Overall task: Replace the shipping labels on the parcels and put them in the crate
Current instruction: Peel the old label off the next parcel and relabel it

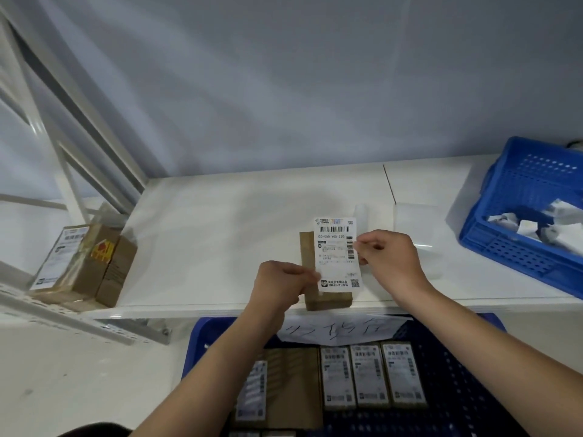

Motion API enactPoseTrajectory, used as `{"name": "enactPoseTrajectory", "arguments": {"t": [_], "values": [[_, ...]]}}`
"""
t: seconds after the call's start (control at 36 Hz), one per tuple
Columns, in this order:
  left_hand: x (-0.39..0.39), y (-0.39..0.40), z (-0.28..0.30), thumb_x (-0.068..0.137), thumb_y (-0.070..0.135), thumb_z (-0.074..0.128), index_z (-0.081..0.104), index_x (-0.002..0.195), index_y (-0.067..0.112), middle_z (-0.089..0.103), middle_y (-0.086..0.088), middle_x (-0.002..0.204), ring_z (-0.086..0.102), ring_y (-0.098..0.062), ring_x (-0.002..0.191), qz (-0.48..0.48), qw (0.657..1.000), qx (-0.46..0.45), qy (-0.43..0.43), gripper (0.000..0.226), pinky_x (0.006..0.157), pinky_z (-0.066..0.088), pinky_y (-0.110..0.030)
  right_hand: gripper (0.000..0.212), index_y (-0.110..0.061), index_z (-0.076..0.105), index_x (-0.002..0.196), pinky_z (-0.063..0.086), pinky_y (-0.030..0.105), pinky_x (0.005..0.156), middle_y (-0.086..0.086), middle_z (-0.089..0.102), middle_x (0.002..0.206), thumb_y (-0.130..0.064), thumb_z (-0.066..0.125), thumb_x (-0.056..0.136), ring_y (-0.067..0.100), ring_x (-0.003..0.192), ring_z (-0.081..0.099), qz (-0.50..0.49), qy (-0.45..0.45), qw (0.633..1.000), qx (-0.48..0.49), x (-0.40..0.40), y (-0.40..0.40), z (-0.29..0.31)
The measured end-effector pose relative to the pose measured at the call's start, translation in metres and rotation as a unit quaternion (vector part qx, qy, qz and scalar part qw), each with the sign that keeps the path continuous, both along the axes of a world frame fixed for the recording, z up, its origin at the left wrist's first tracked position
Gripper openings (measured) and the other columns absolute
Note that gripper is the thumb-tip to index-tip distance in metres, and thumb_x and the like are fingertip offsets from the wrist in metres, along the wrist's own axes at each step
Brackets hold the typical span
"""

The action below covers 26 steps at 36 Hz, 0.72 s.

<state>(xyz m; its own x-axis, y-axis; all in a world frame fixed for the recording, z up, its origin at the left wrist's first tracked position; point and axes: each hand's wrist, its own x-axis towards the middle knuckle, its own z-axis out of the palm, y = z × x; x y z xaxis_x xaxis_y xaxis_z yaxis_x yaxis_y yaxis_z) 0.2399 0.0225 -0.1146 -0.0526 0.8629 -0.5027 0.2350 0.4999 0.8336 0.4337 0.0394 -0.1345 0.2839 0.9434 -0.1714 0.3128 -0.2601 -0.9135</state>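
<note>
Nearest, at the bottom of the frame, a blue crate (467, 389) is holding a row of labelled parcels (369, 376), with a sheet of paper (337, 331) draped over its far rim. Just above it, at the front edge of the white bench (220, 222), a brown parcel (307, 257) is lying flat while both hands are holding a label (336, 247) over it. The left hand (279, 285) is pinching the label's lower left edge between curled fingers; the right hand (389, 257) is pinching its right edge the same way. Whether the label is touching the cardboard yet is unclear.

The label is likely thin, limp and sticky on its back, so it is best held by its edges, as now, and laid from one end to avoid creases. The parcel is looking small, light and stiff, easy to grip by its long sides.

Further back, clear backing sheets (413, 228) are lying right of centre. At the left edge, more boxes (85, 263) are standing beside white shelf frames (63, 146). At the far right, a second blue crate (520, 209) is holding crumpled white scraps (536, 228). Behind, a plain grey wall (284, 74) is filling the top.
</note>
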Motion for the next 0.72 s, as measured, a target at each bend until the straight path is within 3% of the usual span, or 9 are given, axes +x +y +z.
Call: {"name": "enactPoseTrajectory", "arguments": {"t": [0.06, 0.14, 0.31, 0.44, 0.58, 0.72], "values": [[0.000, -0.001, -0.003, 0.081, 0.015, 0.086, 0.082, 0.088, 0.010, 0.071, 0.006, 0.067, 0.059, -0.005, 0.059, 0.012, 1.000, -0.001, 0.001, 0.009, 0.056, 0.046, -0.020, 0.011, -0.024, 0.072, 0.097, 0.056, 0.042, 0.092, -0.002, 0.074, 0.089, -0.015, 0.073, 0.090, 0.018, 0.087, 0.071, 0.000, -0.004, 1.000, 0.003, -0.004, 0.001, -0.003], [-0.003, -0.001, -0.008, 0.081, 0.013, 0.085, 0.082, 0.090, 0.008, 0.069, 0.004, 0.067, 0.056, -0.008, 0.060, 0.027, 1.000, -0.005, 0.009, 0.011, 0.050, 0.043, -0.016, 0.039, -0.022, 0.060, 0.125, 0.053, 0.038, 0.092, 0.000, 0.074, 0.091, -0.017, 0.075, 0.089, 0.016, 0.090, 0.070, 0.006, -0.004, 1.000, -0.007, -0.007, 0.001, -0.006], [-0.003, 0.002, -0.015, 0.081, 0.013, 0.085, 0.082, 0.091, 0.006, 0.065, 0.005, 0.063, 0.054, -0.011, 0.060, 0.043, 0.999, -0.017, 0.002, 0.012, 0.051, 0.042, -0.019, 0.020, -0.018, 0.067, 0.106, 0.052, 0.027, 0.079, -0.005, 0.075, 0.086, -0.015, 0.075, 0.088, 0.011, 0.084, 0.070, 0.000, -0.011, 1.000, 0.015, -0.011, 0.004, -0.011], [-0.005, 0.009, -0.019, 0.081, 0.012, 0.085, 0.081, 0.088, 0.007, 0.066, 0.002, 0.064, 0.054, -0.013, 0.061, 0.057, 0.998, -0.016, 0.004, 0.009, 0.054, 0.043, -0.023, 0.010, -0.021, 0.070, 0.093, 0.052, 0.022, 0.080, -0.008, 0.073, 0.084, -0.013, 0.074, 0.089, 0.001, 0.083, 0.068, -0.008, -0.017, 0.999, 0.043, -0.014, 0.007, -0.019], [-0.008, 0.013, -0.024, 0.080, 0.012, 0.085, 0.081, 0.084, 0.008, 0.068, -0.002, 0.067, 0.051, -0.014, 0.059, 0.066, 0.998, -0.017, 0.010, 0.007, 0.053, 0.042, -0.022, 0.008, -0.018, 0.070, 0.094, 0.044, 0.005, 0.067, -0.010, 0.072, 0.084, -0.012, 0.073, 0.090, -0.007, 0.079, 0.064, 0.001, -0.040, 0.998, 0.056, -0.018, 0.010, -0.025], [-0.009, 0.013, -0.030, 0.079, 0.011, 0.086, 0.081, 0.082, 0.007, 0.065, 0.000, 0.061, 0.049, -0.013, 0.056, 0.067, 0.997, -0.024, 0.010, 0.007, 0.048, 0.039, -0.020, 0.007, -0.014, 0.071, 0.095, 0.043, 0.003, 0.065, -0.007, 0.072, 0.087, -0.011, 0.073, 0.089, -0.003, 0.081, 0.064, 0.002, -0.053, 0.997, 0.057, -0.021, 0.012, -0.030]]}}
